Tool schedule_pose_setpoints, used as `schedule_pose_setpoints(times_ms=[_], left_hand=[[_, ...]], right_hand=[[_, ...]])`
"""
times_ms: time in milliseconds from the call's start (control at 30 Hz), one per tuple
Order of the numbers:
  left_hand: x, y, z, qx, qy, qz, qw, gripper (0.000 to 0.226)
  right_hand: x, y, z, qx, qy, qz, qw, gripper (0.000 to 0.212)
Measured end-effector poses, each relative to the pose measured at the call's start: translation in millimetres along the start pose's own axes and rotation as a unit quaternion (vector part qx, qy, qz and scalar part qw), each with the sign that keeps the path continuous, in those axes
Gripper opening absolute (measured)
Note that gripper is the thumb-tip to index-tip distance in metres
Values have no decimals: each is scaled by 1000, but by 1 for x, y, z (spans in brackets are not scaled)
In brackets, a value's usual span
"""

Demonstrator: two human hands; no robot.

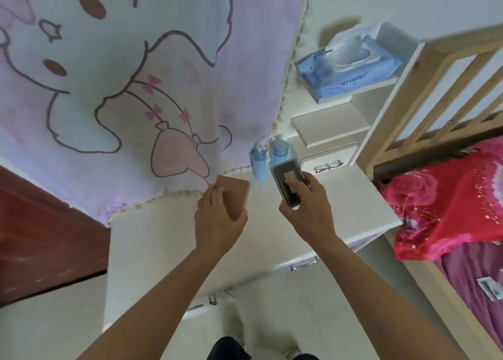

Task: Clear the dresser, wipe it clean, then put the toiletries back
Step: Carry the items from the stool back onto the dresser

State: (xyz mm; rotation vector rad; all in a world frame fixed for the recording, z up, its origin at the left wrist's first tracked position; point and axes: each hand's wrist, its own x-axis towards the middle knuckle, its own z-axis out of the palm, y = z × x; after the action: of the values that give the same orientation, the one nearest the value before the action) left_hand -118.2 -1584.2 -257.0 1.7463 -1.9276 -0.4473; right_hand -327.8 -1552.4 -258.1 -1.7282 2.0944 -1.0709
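Head view: left hand (217,223) grips pink box (235,193), right hand (307,207) grips dark case (288,180); blue bottles (259,163) on surface (340,196); clearing or restocking, unclear.

Pink box (236,193) part-hidden by left hand (217,221); dark case (283,174) label blurred; bed (449,196) cut off right

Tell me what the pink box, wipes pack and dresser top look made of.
The pink box looks like matte card or plastic, flat and dull. The wipes pack: soft plastic film, crinkled, glossy. The dresser top: probably painted white board, smooth.
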Motion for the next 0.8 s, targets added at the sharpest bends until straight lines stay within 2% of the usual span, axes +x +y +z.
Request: schedule_pose_setpoints(times_ms=[200, 433, 567, 800], left_hand=[[19, -35, 57, -3, -53, -73, 996, 63], [41, -73, 119, 24, -158, -122, 980, 62], [57, -73, 145, 40, -191, -146, 970, 64], [94, -44, 193, 50, -198, -146, 968, 61]], right_hand=[[26, 28, 56, -13, -83, 15, 996, 48], [38, 65, 110, -58, -186, 87, 977, 48], [45, 82, 122, -47, -204, 152, 966, 47], [75, 122, 123, -42, -189, 202, 960, 45]])
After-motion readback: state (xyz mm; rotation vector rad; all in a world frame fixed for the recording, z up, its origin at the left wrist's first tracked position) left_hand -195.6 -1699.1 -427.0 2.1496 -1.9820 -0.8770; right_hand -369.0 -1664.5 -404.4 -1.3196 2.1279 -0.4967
